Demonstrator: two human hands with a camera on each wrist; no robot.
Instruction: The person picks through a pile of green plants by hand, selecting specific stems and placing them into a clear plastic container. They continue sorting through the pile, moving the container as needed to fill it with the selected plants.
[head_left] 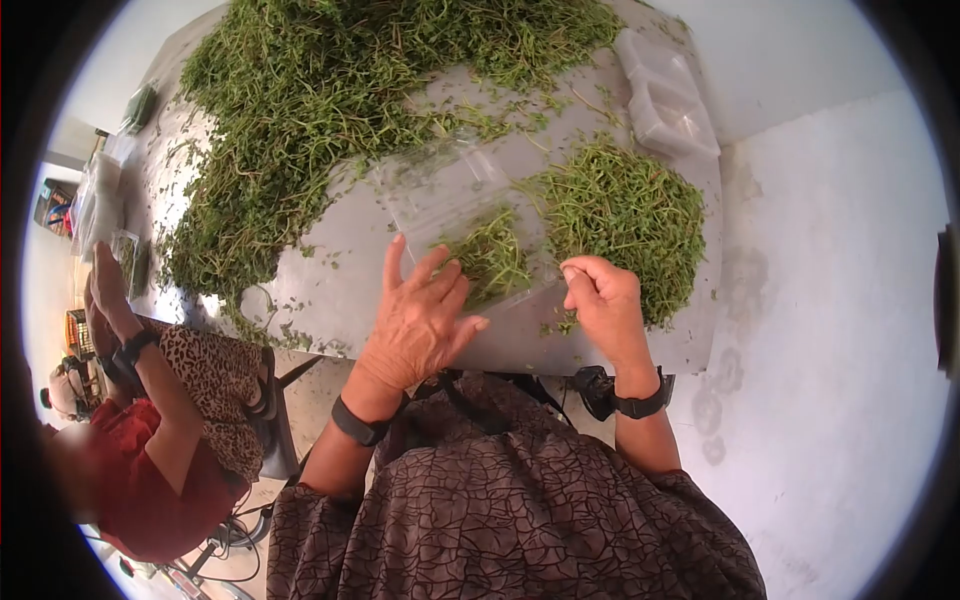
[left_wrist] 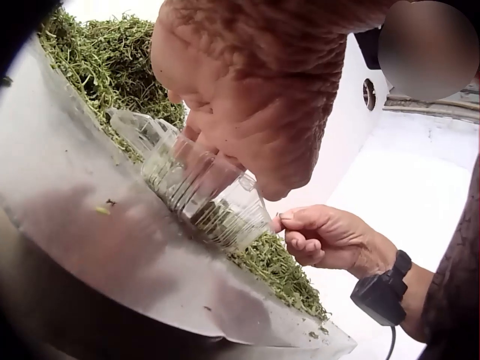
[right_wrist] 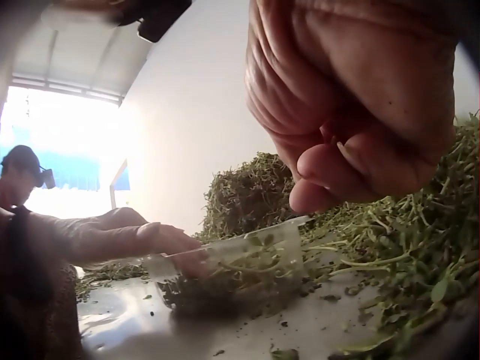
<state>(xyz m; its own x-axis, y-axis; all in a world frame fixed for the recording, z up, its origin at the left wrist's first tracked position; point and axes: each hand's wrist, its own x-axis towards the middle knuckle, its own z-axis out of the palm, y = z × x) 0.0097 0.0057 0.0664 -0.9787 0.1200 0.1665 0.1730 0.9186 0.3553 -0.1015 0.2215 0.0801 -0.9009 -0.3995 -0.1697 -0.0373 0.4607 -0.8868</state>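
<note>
A clear plastic container (head_left: 500,290) with green sprigs inside lies at the table's near side, its clear lid (head_left: 440,185) folded out behind it. Over its left part is the left hand (head_left: 415,320), fingers spread; the left wrist view shows the fingertips inside the container (left_wrist: 202,187), at the greens. Just off its right end, the right hand (head_left: 608,310) has its fingers curled and thumb against them. In the right wrist view these curled fingers (right_wrist: 322,176) are above the container's (right_wrist: 232,274) rim; no held thing shows clearly.
A large heap of greens (head_left: 300,110) covers the back and left of the table (head_left: 330,270). A smaller pile (head_left: 630,220) lies right of the container. Empty clear trays (head_left: 665,100) stand back right. Another person in a red top (head_left: 130,470) is at left.
</note>
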